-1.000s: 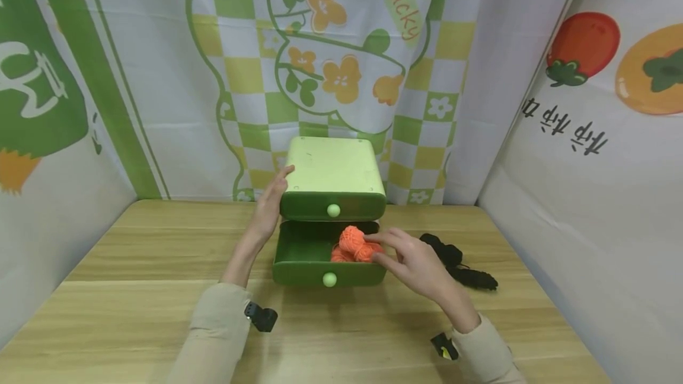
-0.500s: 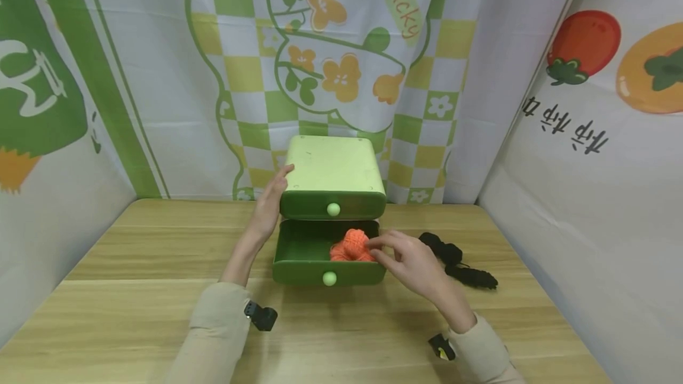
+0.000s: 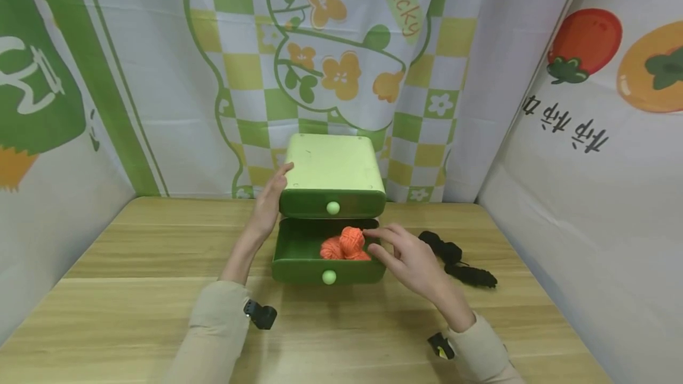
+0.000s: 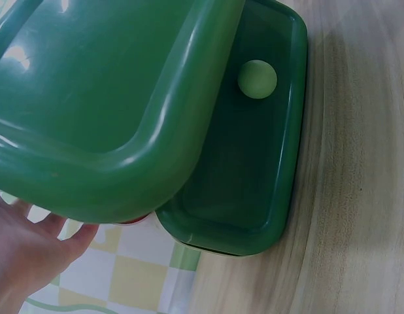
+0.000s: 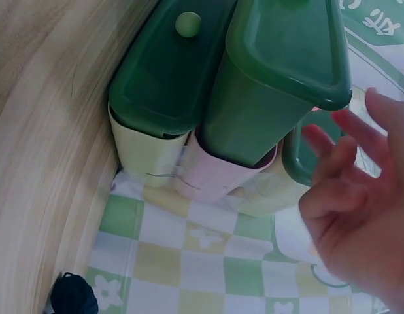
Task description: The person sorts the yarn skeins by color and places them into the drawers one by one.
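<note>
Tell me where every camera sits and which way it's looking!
Head: worn on the person's head, looking forward and down at the pulled-out drawer and orange yarn; left fingers, right fingers and sleeves show.
Left wrist: on that wrist, looking at the same drawer up close, plus the bottom drawer; left fingers show.
Right wrist: on that wrist, looking at both drawers from their other side; right fingers show.
Shared: both wrist views include the bottom drawer's knob.

A wood-grain counter (image 3: 133, 313) lies at six o'clock; a green-and-yellow checked cloth (image 3: 341, 46) hangs at twelve, a fruit-printed sheet (image 3: 592, 194) at two, a green-printed panel (image 3: 58, 176) at ten.
</note>
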Tool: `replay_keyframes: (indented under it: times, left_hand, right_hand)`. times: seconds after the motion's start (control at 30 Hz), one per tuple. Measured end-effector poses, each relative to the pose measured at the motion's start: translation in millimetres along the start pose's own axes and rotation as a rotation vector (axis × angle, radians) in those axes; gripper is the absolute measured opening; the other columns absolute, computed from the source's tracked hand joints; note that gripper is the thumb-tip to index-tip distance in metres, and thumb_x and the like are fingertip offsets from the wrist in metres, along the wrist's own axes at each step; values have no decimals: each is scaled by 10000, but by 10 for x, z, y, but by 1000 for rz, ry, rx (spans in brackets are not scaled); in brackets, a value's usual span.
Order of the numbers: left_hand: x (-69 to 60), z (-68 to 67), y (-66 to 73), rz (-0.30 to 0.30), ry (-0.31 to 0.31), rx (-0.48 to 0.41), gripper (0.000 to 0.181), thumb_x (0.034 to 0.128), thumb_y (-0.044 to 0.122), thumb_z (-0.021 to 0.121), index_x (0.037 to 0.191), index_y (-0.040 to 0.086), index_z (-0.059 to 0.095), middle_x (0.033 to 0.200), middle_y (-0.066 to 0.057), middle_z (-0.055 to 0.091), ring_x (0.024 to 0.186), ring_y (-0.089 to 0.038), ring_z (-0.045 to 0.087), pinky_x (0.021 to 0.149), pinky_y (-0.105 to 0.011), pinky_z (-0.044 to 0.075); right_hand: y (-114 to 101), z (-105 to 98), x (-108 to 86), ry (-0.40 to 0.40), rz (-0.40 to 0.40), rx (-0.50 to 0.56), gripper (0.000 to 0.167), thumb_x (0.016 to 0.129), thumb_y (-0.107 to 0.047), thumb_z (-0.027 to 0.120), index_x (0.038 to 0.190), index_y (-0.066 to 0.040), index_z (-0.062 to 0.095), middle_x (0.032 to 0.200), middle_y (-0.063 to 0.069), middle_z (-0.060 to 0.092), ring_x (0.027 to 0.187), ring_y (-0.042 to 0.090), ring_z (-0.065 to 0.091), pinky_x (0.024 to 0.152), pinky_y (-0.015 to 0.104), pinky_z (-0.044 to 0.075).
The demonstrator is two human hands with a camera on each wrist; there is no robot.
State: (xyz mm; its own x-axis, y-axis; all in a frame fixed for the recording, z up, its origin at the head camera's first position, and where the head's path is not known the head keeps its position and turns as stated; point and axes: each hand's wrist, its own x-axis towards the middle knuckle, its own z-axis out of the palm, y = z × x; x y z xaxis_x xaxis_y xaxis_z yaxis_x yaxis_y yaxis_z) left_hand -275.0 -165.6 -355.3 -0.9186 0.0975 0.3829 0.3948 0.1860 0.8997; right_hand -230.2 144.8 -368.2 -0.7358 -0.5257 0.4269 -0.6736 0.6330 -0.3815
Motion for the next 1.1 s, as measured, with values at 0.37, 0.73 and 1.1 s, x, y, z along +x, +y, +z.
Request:
replay_keyframes:
  times: [0.37,0.73,1.1]
  left_hand:
    - [101,-14,-289,13,26,2,543,1075,468,242,1573,253,277,1663,4,177,1542,-262,100,1227,-599,92]
    - [68,-10,-198,5,20,-10,546,1077,437,257,1575,213,276,1667,-27,165,1542,-280,91,1226,-606,82]
    - [94,-11,-294,9,32,-2,540,1072,473,256,1569,263,286,1662,5,181,1540,-262,103,1225,-601,101]
  right_hand:
    - [-19,8,-7,-99,-97,-47,360,1029,-385,521,1358,-271,616,1383,-45,557,666,-27,519,581,169,446]
    - [62,2,-5,-22,31,-167,378,1004,-415,563,1306,-207,654,1263,-25,628,641,1,518,523,173,408]
    - [45,-54,-17,93,-57,-67,274,971,-313,647,1205,-185,706,1086,-49,661,554,-31,385,475,171,365]
